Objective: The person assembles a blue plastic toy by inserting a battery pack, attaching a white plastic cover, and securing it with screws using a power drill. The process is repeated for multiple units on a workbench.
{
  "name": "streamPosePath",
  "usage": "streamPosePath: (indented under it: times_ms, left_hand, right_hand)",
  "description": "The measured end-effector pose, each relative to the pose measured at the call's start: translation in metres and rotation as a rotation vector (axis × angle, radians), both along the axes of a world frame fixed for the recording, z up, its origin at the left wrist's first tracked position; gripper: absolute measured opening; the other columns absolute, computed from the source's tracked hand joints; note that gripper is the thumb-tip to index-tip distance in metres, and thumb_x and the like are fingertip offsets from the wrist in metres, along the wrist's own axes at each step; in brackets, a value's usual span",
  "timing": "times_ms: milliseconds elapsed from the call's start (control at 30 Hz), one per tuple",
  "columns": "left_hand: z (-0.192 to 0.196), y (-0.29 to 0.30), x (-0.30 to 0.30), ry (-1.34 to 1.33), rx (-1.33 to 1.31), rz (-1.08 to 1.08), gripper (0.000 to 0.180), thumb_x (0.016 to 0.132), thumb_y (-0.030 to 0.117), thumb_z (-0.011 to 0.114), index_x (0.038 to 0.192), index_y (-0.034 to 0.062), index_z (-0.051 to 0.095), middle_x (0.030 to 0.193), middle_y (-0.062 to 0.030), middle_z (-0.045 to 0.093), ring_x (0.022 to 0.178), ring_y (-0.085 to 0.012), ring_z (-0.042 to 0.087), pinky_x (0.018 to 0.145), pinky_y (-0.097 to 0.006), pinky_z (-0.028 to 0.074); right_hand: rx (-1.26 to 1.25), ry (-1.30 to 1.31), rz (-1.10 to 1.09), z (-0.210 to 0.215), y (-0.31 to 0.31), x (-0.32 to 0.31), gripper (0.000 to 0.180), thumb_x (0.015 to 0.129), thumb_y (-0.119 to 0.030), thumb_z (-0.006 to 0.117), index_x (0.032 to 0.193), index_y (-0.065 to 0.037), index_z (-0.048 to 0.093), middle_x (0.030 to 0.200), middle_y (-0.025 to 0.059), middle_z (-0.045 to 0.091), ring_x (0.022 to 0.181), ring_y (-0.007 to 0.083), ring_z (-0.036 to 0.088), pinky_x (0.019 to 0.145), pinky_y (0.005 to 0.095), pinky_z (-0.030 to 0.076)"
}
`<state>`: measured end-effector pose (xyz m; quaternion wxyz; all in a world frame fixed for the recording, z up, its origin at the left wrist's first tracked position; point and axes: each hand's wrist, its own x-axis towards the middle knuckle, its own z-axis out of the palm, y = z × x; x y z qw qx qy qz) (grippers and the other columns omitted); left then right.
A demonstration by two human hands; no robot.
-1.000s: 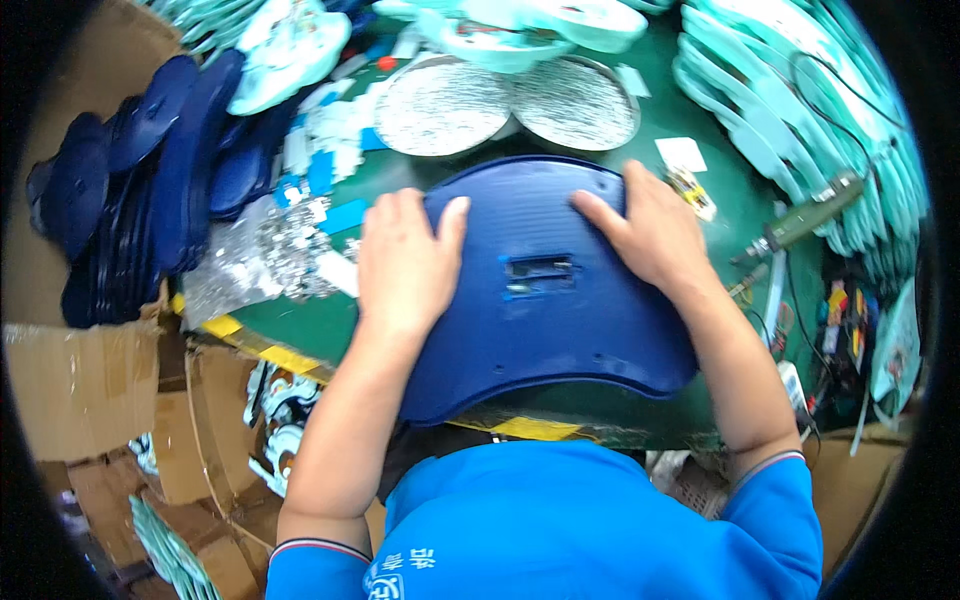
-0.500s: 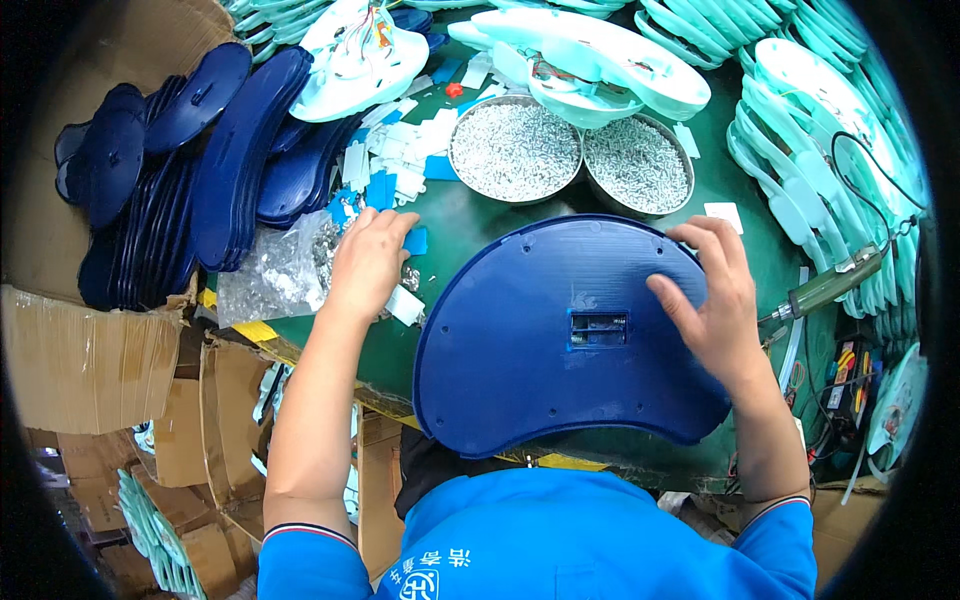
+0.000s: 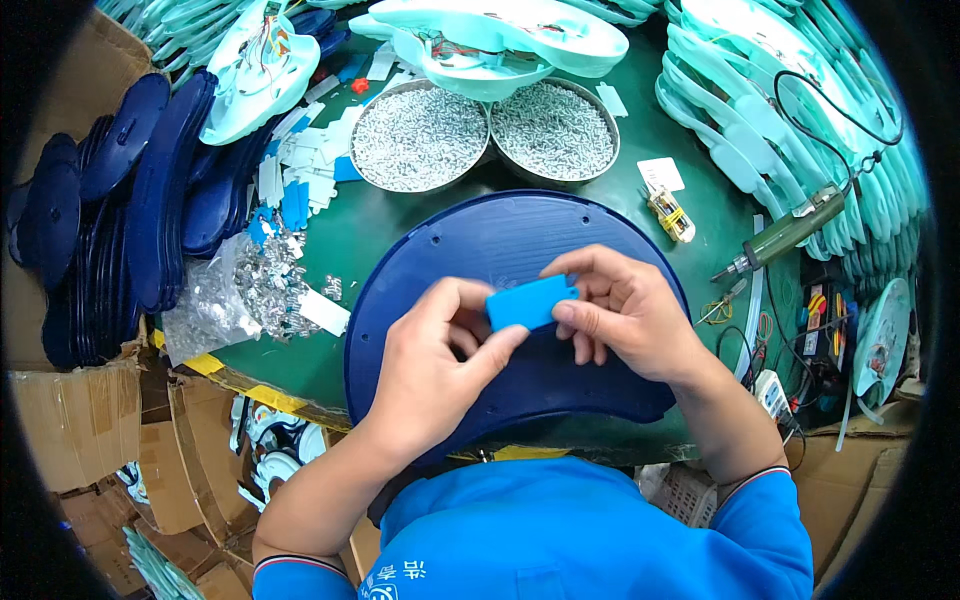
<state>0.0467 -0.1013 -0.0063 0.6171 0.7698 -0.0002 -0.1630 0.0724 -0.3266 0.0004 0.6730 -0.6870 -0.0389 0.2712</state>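
A small, flat blue plastic cover [image 3: 528, 303] with a tab at one end is held between my two hands, over the dark blue curved panel [image 3: 520, 385]. My left hand [image 3: 435, 350] grips its left end, thumb along the lower edge; those fingers are slightly blurred. At the tabbed end, my right hand [image 3: 625, 315] pinches the cover between thumb and fingers. The panel lies flat on the green table, and both hands and the cover hide its middle opening.
Two round metal bowls [image 3: 420, 135] of screws stand beyond the panel. A green electric screwdriver [image 3: 785, 235] lies at the right. Dark blue panels [image 3: 160, 200] are stacked left, mint-green shells [image 3: 740, 130] right. Metal parts [image 3: 275, 285] spill from a clear bag.
Both hands have come together above the panel, now holding the blue cover. My left hand has left the pile of small parts. The view has shifted, moving the surroundings leftward.
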Motion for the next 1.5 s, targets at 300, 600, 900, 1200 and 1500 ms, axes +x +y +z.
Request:
streamPosePath:
  times_ms: [300,600,900,1200,1500]
  left_hand:
    - [-0.03,0.002,0.014,-0.709,0.394,-0.207,0.08,0.067,0.011,0.09,0.137,0.0057,0.052,0.116,-0.012,0.064,0.1,-0.0281,0.058,0.09,-0.039,0.049]
    - [-0.026,0.009,0.01,-0.859,0.573,-0.314,0.037,0.074,0.002,0.073,0.11,0.0131,0.074,0.103,-0.0089,0.061,0.094,-0.0291,0.056,0.084,-0.039,0.046]
    - [-0.025,-0.016,0.01,-1.074,0.489,-0.483,0.031,0.073,0.005,0.076,0.103,0.0026,0.072,0.108,-0.0105,0.068,0.096,-0.0282,0.067,0.082,-0.039,0.055]
    - [-0.008,-0.035,0.131,-1.125,0.565,-0.277,0.018,0.085,-0.001,0.069,0.102,0.0039,0.071,0.095,-0.0115,0.069,0.089,-0.0307,0.066,0.079,-0.038,0.054]
    - [-0.028,-0.083,0.193,-1.285,0.942,-0.559,0.016,0.081,0.005,0.063,0.094,0.0072,0.072,0.091,-0.0067,0.058,0.093,-0.0274,0.059,0.08,-0.039,0.053]
  right_hand:
    - [-0.039,0.044,-0.005,-0.007,0.007,-0.005,0.03,0.098,-0.005,0.062,0.126,0.005,0.055,0.077,0.0079,0.065,0.06,0.013,0.066,0.05,0.0249,0.052]
    - [-0.829,-1.008,0.112,-0.024,-0.015,-0.04,0.052,0.082,-0.015,0.077,0.131,-0.005,0.062,0.083,0.0095,0.056,0.07,0.0224,0.063,0.057,0.0329,0.052]
    - [-0.746,-1.14,0.116,-0.036,-0.015,-0.036,0.039,0.085,-0.009,0.068,0.122,0.001,0.064,0.087,0.0065,0.058,0.07,0.0211,0.061,0.052,0.0343,0.051]
    - [-0.557,-0.982,-1.365,-0.043,-0.171,-0.02,0.044,0.101,-0.016,0.062,0.14,0.0,0.05,0.12,0.0108,0.059,0.104,0.0159,0.058,0.087,0.0287,0.048]
    - [0.118,-0.481,-1.233,-0.068,-0.21,0.003,0.06,0.107,-0.051,0.044,0.141,-0.003,0.044,0.126,0.0134,0.059,0.11,0.0227,0.061,0.097,0.0376,0.047]
